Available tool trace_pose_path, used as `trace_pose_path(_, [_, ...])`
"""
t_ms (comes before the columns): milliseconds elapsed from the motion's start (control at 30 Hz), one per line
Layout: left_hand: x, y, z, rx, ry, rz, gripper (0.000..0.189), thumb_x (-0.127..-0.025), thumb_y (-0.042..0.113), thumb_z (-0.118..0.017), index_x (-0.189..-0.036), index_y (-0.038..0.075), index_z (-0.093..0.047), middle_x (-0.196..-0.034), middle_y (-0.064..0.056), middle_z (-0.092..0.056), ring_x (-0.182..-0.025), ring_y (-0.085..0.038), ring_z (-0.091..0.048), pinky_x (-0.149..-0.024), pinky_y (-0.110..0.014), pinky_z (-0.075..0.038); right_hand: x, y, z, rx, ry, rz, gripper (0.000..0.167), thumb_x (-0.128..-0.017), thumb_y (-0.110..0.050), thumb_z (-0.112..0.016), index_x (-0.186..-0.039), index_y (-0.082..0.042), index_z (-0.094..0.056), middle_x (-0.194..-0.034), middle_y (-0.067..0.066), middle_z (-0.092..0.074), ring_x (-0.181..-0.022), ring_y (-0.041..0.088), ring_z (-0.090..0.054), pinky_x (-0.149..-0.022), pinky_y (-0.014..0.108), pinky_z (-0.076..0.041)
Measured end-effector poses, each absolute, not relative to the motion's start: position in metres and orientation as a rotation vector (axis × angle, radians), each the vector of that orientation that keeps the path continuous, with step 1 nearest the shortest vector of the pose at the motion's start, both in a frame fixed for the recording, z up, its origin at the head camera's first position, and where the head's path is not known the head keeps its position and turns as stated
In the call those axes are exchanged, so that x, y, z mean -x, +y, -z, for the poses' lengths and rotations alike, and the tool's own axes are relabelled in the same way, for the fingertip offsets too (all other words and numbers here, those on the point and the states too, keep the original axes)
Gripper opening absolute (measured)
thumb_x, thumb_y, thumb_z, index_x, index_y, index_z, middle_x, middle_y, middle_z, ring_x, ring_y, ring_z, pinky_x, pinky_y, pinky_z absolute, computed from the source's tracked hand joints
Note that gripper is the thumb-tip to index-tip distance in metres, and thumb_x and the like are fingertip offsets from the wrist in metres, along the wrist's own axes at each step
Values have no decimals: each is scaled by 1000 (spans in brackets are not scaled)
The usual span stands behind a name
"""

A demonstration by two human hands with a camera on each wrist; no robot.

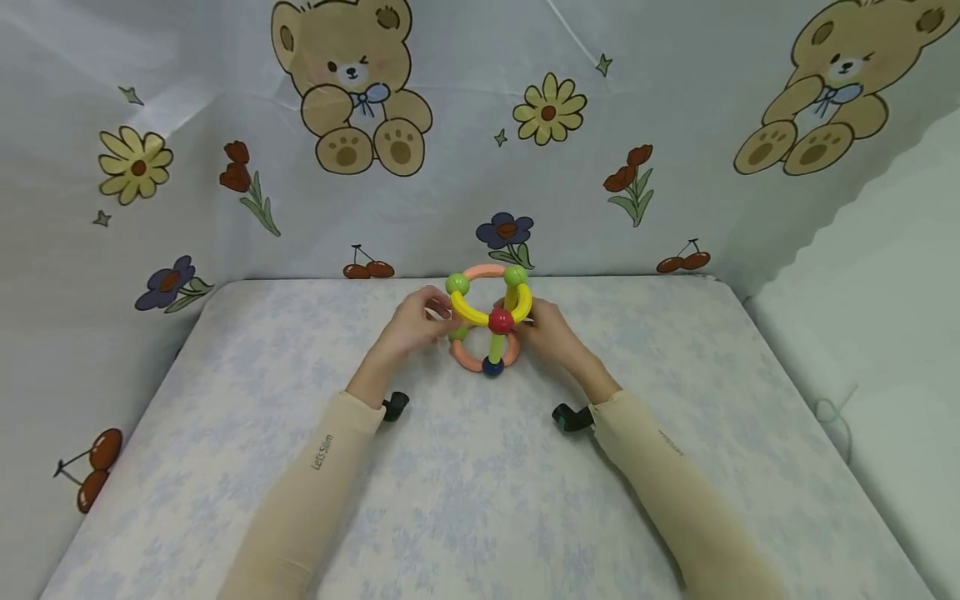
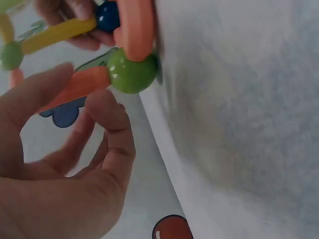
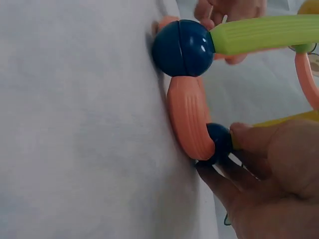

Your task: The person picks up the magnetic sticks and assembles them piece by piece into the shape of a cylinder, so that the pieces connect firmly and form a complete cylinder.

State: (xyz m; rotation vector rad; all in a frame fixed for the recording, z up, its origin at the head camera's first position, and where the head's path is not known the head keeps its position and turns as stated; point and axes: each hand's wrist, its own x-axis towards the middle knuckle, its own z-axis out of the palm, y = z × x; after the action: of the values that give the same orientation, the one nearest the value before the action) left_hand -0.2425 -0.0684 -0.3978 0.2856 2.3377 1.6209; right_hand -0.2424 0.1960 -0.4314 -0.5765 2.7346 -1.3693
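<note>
A magnetic ball-and-rod frame (image 1: 468, 311) stands at the far middle of the table, with a ring of curved rods at its base and another on top. My left hand (image 1: 420, 321) is at its left side. In the left wrist view, thumb and index finger pinch an orange rod (image 2: 91, 83) beside a green ball (image 2: 133, 71). From the right, my right hand (image 1: 551, 333) pinches a dark blue ball (image 3: 219, 143) where a yellow rod meets it. A red ball (image 1: 500, 321) sits at the top front, and another blue ball (image 1: 492, 367) lies below it at the base.
The table (image 1: 465, 500) has a pale blue-patterned cover. Right behind the frame rises a white cloth backdrop (image 1: 450, 200) printed with bears and flowers. A thin white cord (image 1: 836, 414) hangs by the right edge. Black wrist-camera mounts (image 1: 572, 417) stick out from the sleeves.
</note>
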Motion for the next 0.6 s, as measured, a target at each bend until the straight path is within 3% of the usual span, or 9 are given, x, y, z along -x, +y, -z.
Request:
trace_pose_path(167, [248, -59, 412, -360, 2448, -1353, 21, -89, 7, -82, -103, 7, -67, -109, -12, -67, -84, -25, -61, -69, -31, -49, 254, 193, 437, 513, 2742, 1327, 30, -102, -6, -67, -133, -6, -69, -130, 11, -73, -127, 28, -66, -112, 47, -50])
trace_pose_path(267, [248, -59, 418, -407, 2397, -1320, 21, -88, 5, -83, -92, 7, -62, -111, -9, -70, -85, -24, -59, -70, -30, -49, 245, 198, 431, 401, 2810, 1237, 37, -100, -1, -66, -136, -3, -65, -132, 15, -71, -128, 32, -66, -109, 47, -53])
trace_pose_path(367, [247, -63, 420, -451, 2355, -1324, 27, -86, 4, -86, -96, 6, -61, -118, -11, -70, -86, -25, -58, -70, -30, -49, 221, 204, 414, 294, 2801, 1168, 48, -94, 4, -65, -141, -2, -58, -138, 18, -66, -130, 34, -63, -107, 47, -54])
trace_pose_path(467, [248, -65, 419, -447, 2359, -1334, 29, -85, 5, -87, -98, 5, -61, -119, -10, -70, -84, -25, -58, -68, -29, -49, 197, 207, 402, 313, 2724, 1162, 58, -90, 2, -73, -145, 0, -53, -142, 19, -60, -130, 36, -60, -107, 49, -54])
trace_pose_path(600, [248, -59, 423, -438, 2450, -1278, 31, -86, 12, -88, -108, 8, -68, -98, -10, -69, -77, -20, -58, -65, -27, -47, 183, 204, 410, 382, 2716, 1226, 57, -89, -15, -86, -137, 0, -60, -134, 19, -62, -121, 35, -63, -100, 47, -58])
